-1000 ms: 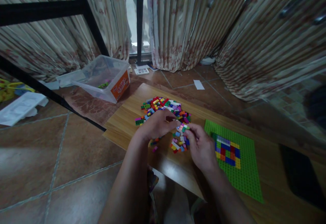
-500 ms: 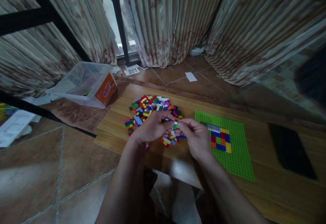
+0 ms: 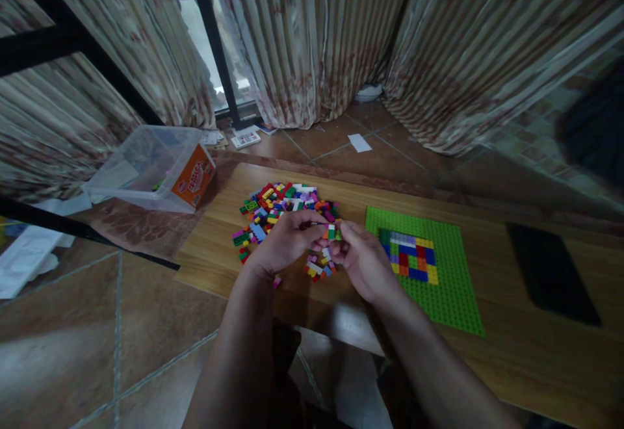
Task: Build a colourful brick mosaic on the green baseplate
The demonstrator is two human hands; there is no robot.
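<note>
Apparently left hand (image 3: 290, 239) and right hand (image 3: 364, 261) both have their grip clamped on bricks (image 3: 331, 232); best press squarely, fingertips clear of studs; plate (image 3: 451, 302) towards four o'clock.

Smooth plastic bricks (image 3: 258, 231), a studded plastic board (image 3: 453, 273), a glossy wood-grain table (image 3: 209, 257), a clear plastic box (image 3: 139, 199), cloth curtains (image 3: 292, 45); the floor (image 3: 53, 338) is apparently glazed tile.

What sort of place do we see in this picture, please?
Probably a room in a home: long patterned curtains hang down near the tiled floor, and colourful toy bricks lie on a wood-look table.
</note>
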